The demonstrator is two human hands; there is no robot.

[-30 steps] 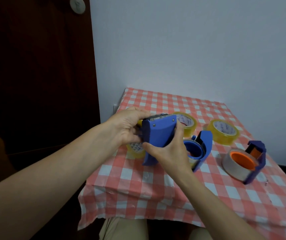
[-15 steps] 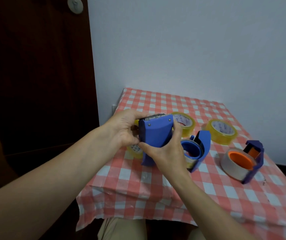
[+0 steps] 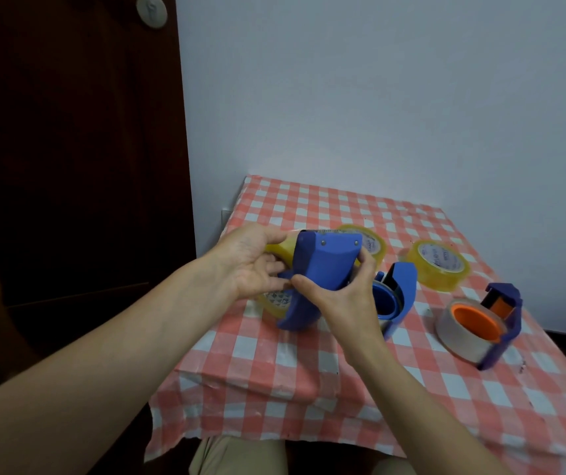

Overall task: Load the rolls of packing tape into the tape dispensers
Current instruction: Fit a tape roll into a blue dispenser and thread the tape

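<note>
Left hand and right hand clasp the blue dispenser between fingers.

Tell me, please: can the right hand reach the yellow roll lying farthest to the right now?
Probably not yet. The right hand grips the blue dispenser together with the left hand. Once it lets go, the way looks free: the yellow roll lies uncovered on the tablecloth.

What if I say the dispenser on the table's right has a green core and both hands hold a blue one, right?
No. The head view shows that dispenser has an orange core, not green. The left hand and right hand do hold a blue dispenser.
</note>
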